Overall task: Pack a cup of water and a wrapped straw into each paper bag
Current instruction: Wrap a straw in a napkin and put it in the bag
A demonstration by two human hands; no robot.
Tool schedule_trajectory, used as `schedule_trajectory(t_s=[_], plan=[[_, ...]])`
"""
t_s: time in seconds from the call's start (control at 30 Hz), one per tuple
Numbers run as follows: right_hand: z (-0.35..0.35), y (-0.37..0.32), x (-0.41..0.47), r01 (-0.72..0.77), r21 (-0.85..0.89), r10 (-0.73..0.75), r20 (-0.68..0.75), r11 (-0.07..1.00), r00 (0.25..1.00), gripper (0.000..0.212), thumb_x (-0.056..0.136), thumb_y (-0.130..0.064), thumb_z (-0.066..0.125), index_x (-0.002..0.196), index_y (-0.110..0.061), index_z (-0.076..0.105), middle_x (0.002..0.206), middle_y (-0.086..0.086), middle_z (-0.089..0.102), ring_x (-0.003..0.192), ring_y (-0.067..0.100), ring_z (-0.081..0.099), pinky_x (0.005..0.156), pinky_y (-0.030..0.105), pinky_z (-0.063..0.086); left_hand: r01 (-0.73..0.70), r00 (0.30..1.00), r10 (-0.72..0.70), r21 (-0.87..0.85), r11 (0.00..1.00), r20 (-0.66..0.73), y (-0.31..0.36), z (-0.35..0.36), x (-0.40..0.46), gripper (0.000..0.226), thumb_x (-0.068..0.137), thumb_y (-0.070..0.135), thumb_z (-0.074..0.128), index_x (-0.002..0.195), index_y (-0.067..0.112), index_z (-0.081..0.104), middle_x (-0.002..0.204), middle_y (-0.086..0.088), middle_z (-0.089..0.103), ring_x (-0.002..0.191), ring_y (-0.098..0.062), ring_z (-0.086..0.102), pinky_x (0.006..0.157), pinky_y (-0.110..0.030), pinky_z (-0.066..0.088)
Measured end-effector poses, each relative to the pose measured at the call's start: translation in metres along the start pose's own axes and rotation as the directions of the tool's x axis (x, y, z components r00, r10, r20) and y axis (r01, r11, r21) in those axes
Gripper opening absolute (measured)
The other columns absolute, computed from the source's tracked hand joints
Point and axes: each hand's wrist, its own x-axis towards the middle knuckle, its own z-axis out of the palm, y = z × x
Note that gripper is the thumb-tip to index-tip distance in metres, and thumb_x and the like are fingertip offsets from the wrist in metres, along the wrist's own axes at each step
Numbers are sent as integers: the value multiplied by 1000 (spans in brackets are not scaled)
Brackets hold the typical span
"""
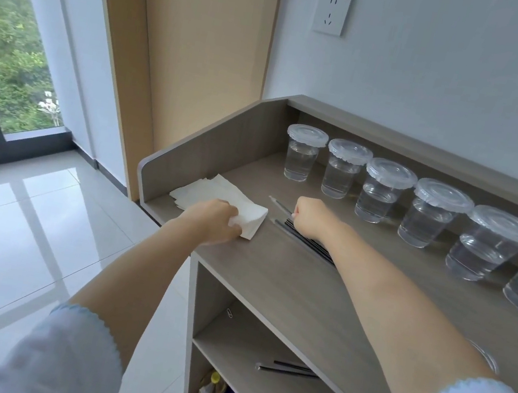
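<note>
Head view: left hand [212, 219] grips the near corner of the stack of white paper bags [216, 194], fingers curled round the edge. The stack lies flat at the left end of the desk [273, 267], close to the raised side panel. Right hand [310, 217] is clenched on a wrapped straw [278, 203], pinched near its end; the straw's free end points left and away from the person, just above the desk surface. The bundle of wrapped straws [305, 240] lies on the desk under the right wrist, just right of the bags. Six lidded cups of water [385, 191] stand in a row along the back of the desk, each about half full, lids on. Open shelf [260, 344] below the desk carries two more dark straws [289, 368] and a paper clip [229, 313]. Wall socket [332, 12] sits above the desk.
</note>
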Motion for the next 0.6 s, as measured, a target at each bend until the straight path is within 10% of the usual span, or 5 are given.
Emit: schedule_trajectory(t_s=[0.47, 0.6], plan=[[-5, 1, 0, 70, 117, -53, -140, 991, 989, 21, 96, -14, 47, 114, -11, 57, 124, 10, 54, 111, 28, 52, 91, 36, 44, 42, 964, -114, -286, 957, -239, -12, 1, 9, 32, 99, 11, 38, 120, 8, 62, 118, -9, 64, 107, -27, 57, 87, -31, 44], [-6, 6, -2, 65, 137, -42, -166, 988, 985, 20, 96, -14, 47, 113, -11, 58, 122, 10, 56, 109, 27, 53, 88, 34, 42, 76, 986, -116, -294, 953, -121, -14, 1, 9, 34, 90, 11, 49, 122, 13, 61, 125, -3, 60, 114, -22, 54, 91, -29, 44]])
